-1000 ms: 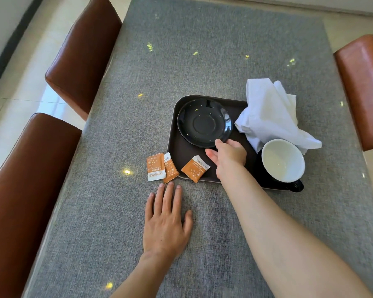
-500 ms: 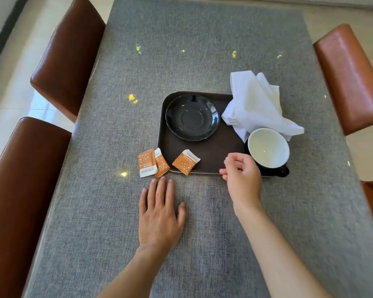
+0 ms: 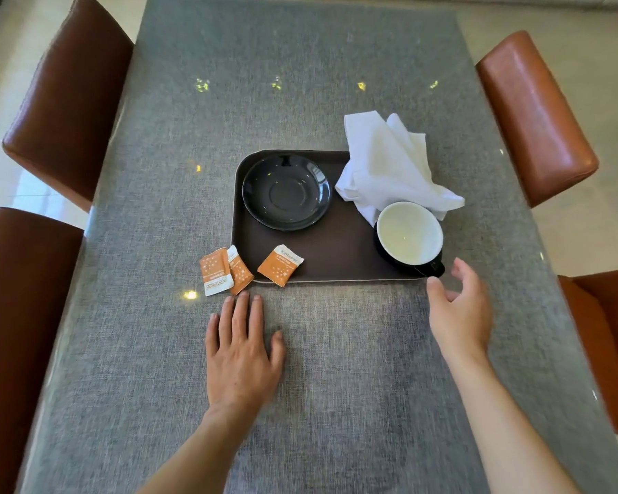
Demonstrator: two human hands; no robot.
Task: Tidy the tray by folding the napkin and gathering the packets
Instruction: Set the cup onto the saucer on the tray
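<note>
Right now, what I read off the head view:

Bench: I see a grey woven surface (image 3: 157, 351) filling most of the frame, with brown padded chairs (image 3: 65, 98) along both side edges.
Tray: I see a dark brown tray (image 3: 336, 251) at the centre of the frame, lying flat on the bench.
Napkin: I see a white napkin (image 3: 389, 165) crumpled and unfolded at the upper right of the tray, spilling past the tray's far and right edges, its lower fold tucked behind the cup.
Packets: I count three orange packets. Two (image 3: 215, 272) overlap on the bench just off the tray's lower-left corner, the right one leaning on the rim. The third packet (image 3: 280, 264) lies inside the tray against its near edge, its lower corner poking over the rim.
Saucer: I see a black saucer (image 3: 286, 192) in the tray's upper left, empty.
Cup: I see a cup (image 3: 409, 233), white inside and dark outside, empty, at the tray's lower right, handle toward the near corner.
Left hand: my left hand (image 3: 243, 354) lies palm down on the bench, fingers spread a little, fingertips just below the two loose packets, holding nothing.
Right hand: my right hand (image 3: 459, 315) hangs loosely spread and empty at the tray's lower-right corner, near the cup handle; I cannot tell whether the thumb touches the rim.
</note>
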